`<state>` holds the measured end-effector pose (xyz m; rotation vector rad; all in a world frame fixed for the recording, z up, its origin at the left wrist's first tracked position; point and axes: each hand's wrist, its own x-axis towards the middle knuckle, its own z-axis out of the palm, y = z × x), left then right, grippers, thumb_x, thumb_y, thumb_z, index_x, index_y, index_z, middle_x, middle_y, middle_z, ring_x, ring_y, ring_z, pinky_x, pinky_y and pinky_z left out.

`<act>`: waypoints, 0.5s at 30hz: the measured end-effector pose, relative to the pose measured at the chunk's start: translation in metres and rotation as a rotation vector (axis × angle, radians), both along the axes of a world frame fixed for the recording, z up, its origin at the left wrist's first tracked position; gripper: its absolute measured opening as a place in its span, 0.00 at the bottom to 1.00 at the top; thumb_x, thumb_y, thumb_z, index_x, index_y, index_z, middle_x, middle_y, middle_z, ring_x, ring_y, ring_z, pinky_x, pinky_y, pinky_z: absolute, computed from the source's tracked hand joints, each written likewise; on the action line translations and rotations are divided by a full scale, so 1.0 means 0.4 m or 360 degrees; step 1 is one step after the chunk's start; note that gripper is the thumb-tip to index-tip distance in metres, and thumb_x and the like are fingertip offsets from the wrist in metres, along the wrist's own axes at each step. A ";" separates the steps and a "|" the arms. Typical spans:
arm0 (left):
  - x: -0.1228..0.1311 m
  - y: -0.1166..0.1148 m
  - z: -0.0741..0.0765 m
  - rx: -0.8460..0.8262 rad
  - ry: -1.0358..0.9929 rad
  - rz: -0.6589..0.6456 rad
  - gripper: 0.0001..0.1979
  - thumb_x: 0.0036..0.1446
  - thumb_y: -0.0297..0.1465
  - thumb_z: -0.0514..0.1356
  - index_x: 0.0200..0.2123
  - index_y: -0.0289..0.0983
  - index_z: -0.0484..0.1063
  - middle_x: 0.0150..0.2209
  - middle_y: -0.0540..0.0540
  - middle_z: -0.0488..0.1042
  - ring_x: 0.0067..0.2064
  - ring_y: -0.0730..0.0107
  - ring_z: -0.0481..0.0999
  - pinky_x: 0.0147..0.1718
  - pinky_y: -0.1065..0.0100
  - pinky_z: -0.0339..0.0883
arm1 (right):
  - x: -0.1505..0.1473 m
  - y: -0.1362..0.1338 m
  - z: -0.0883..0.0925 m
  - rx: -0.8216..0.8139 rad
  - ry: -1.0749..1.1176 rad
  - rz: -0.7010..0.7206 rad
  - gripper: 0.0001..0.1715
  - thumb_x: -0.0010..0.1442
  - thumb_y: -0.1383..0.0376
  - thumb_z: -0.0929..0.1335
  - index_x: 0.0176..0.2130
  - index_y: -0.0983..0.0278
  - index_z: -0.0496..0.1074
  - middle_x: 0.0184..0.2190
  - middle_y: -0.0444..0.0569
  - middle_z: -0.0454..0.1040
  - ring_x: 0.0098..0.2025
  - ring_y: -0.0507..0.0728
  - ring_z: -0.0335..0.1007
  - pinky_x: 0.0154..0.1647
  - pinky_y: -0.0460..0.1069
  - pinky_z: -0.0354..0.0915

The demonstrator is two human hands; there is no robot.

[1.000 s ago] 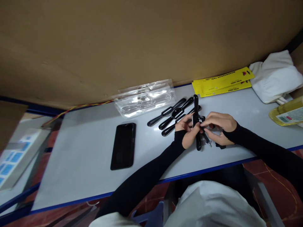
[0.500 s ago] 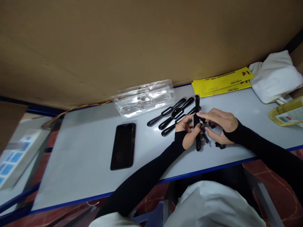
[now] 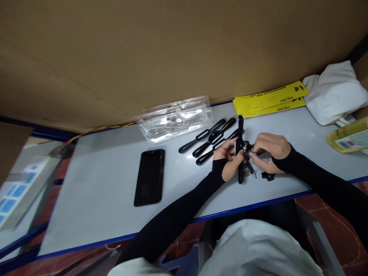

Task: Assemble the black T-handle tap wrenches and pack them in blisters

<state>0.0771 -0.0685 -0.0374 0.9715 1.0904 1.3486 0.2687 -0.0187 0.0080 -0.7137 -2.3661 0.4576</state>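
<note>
My left hand point(image 3: 227, 160) grips a black spokeshave point(image 3: 240, 128) by its middle, its long handles pointing away from and towards me. Close on its right, my right hand point(image 3: 268, 150) has thumb and fingers pinched at the spokeshave's middle; what they hold is too small and hidden to make out. Below the hands, a small silvery wing-shaped screw point(image 3: 254, 175) shows beside the lower handle. A flat black part with a notched edge point(image 3: 268, 176) lies under my right wrist. Left of my hands, several black spokeshave bodies point(image 3: 214, 138) lie side by side on the table.
A black phone point(image 3: 149, 177) lies on the grey table point(image 3: 100, 184). Clear plastic blister shells point(image 3: 178, 120) rest by the cardboard wall point(image 3: 161, 50). At the back right are yellow printed cards point(image 3: 270, 100), a white cloth bundle point(image 3: 335, 94) and a bottle of yellow liquid point(image 3: 349, 136).
My right fingers have drawn back from the top of the spokeshave and curled into a pinch at its middle. My left hand keeps its grip in the same place.
</note>
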 end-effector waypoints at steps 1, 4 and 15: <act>-0.001 0.000 0.000 0.0000 0.0004 0.0000 0.27 0.55 0.46 0.74 0.50 0.35 0.76 0.37 0.45 0.79 0.24 0.74 0.76 0.25 0.68 0.77 | 0.000 0.001 -0.002 -0.0003 0.0014 0.0008 0.10 0.60 0.67 0.72 0.30 0.60 0.67 0.26 0.43 0.67 0.27 0.53 0.63 0.29 0.50 0.61; -0.002 0.001 -0.002 0.0002 -0.0006 0.0001 0.27 0.54 0.46 0.74 0.50 0.36 0.76 0.35 0.46 0.79 0.24 0.73 0.76 0.24 0.69 0.76 | -0.002 0.000 -0.004 -0.0030 0.0120 -0.0031 0.06 0.59 0.67 0.72 0.39 0.61 0.71 0.31 0.43 0.71 0.26 0.52 0.62 0.29 0.49 0.62; -0.001 0.002 -0.003 -0.0005 -0.0048 -0.0013 0.26 0.54 0.46 0.74 0.50 0.36 0.76 0.35 0.46 0.79 0.24 0.73 0.77 0.24 0.69 0.76 | -0.006 -0.012 0.008 -0.0120 0.0098 -0.0012 0.12 0.63 0.65 0.70 0.48 0.60 0.74 0.36 0.46 0.74 0.28 0.52 0.65 0.32 0.48 0.66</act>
